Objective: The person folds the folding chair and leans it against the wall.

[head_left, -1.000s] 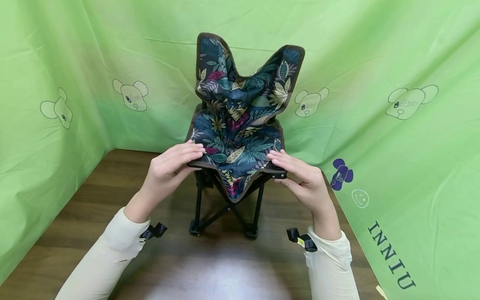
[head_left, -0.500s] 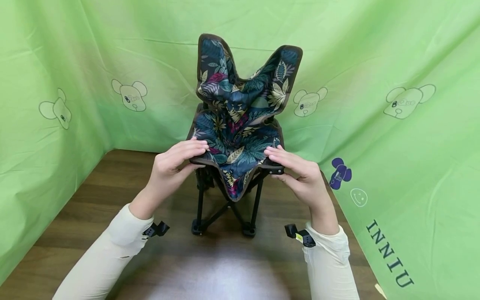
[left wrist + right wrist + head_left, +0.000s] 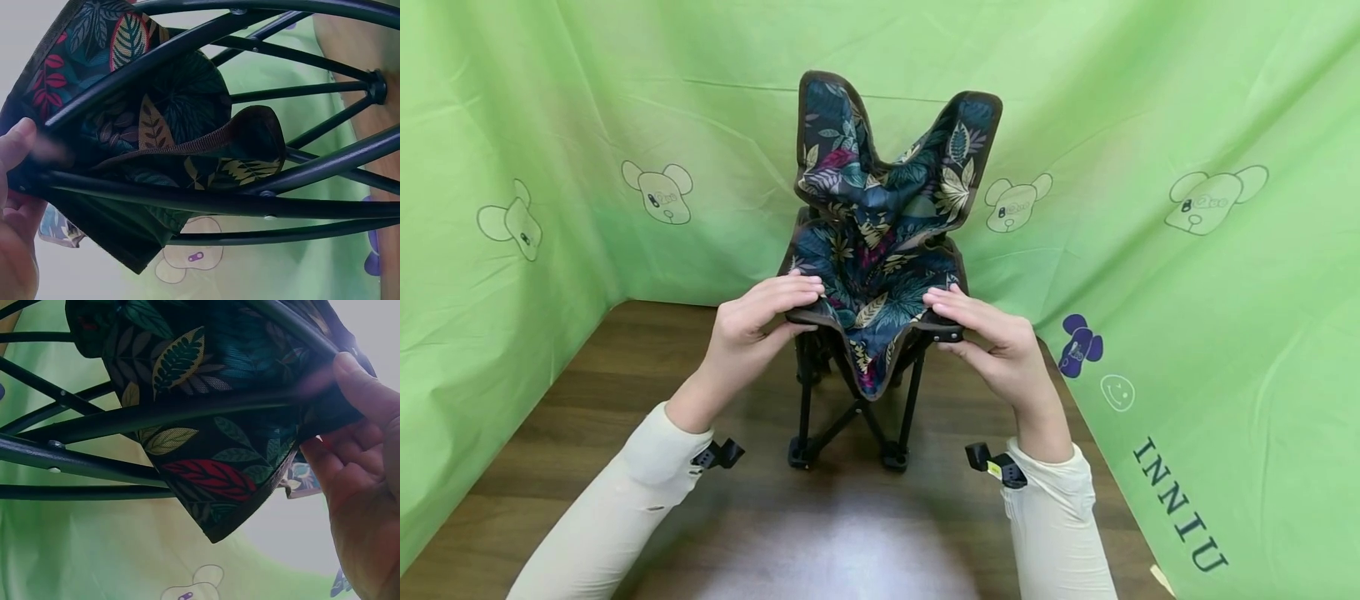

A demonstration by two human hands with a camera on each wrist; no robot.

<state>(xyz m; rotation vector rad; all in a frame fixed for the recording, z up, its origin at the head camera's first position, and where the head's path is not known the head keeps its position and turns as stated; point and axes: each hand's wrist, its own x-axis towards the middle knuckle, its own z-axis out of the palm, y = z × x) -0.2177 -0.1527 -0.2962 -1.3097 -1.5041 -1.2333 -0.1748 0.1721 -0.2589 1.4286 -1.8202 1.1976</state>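
Narrower now, leaf-print folding chair

Your left hand pinches the front left corner of the chair, fingers on top of the seat and thumb under its edge. Your right hand grips the front right corner the same way. The chair stands upright on the table, its leaf-print seat sagging between your hands, green cloth behind it.

"INNIU" in dark letters on green cloth, lower right; small marks on bear prints unreadable
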